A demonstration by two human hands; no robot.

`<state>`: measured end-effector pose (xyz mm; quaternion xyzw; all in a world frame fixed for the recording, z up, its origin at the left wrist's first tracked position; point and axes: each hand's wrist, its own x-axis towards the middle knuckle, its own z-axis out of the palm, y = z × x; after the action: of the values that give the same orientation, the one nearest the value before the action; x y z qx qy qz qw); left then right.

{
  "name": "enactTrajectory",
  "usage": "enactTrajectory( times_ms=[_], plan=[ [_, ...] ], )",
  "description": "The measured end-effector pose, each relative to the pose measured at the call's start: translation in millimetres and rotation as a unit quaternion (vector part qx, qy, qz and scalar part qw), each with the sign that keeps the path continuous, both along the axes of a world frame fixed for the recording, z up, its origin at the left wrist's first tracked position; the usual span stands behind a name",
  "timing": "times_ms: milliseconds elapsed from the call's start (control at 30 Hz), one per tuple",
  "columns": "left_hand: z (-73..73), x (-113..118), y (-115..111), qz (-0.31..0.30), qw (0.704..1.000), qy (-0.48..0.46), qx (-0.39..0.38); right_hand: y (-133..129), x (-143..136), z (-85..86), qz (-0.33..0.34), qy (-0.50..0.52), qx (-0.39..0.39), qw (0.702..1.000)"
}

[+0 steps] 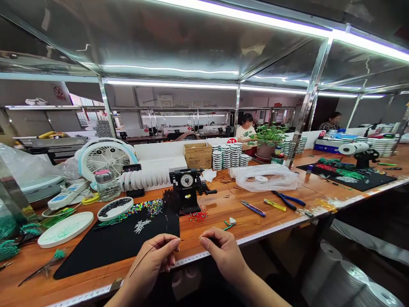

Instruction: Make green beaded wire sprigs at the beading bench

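Observation:
My left hand [156, 255] is closed in a pinch over the table's front edge. A thin dark strand [139, 265] runs from its fingers back across the hand toward the wrist. My right hand [223, 250] faces it a short way off, thumb and forefinger pressed together; whatever they hold is too fine to make out. Beyond the left hand lies a black mat [111, 245] with a pile of small silvery pieces [141, 226] and many colored beads [150, 207]. A hand-cranked black winding machine [186, 189] with a dial stands behind the hands, near red beads [198, 215].
Right of the hands lie tweezers [253, 208], a yellow-handled tool [275, 205] and blue-handled pliers [289, 199]. White dishes [65, 230], a fan [107, 160] and a glass jar [108, 187] stand left. Spool stacks [226, 155] and a plastic bag [281, 179] are behind. A person [246, 132] sits opposite.

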<state>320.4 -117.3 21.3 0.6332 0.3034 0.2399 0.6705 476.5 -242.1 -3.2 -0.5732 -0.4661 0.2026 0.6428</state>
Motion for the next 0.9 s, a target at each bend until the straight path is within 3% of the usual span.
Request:
enactTrajectory(
  times_ms=[200, 400, 900],
  plan=[
    [2.5, 1, -2, -0.001, 1.0, -0.002, 0.002, 4, -6, 3.8, -0.028, -0.046, -0.008, 0.998],
    [8.2, 5, -8, -0.025, 0.997, 0.041, 0.056, 11, -14, 6.5, -0.009, -0.063, -0.039, 0.997],
    [6.9, 10, -8, -0.052, 0.991, 0.088, 0.086, 12, -5, -1.9, -0.018, -0.129, -0.038, 0.991]
  ],
)
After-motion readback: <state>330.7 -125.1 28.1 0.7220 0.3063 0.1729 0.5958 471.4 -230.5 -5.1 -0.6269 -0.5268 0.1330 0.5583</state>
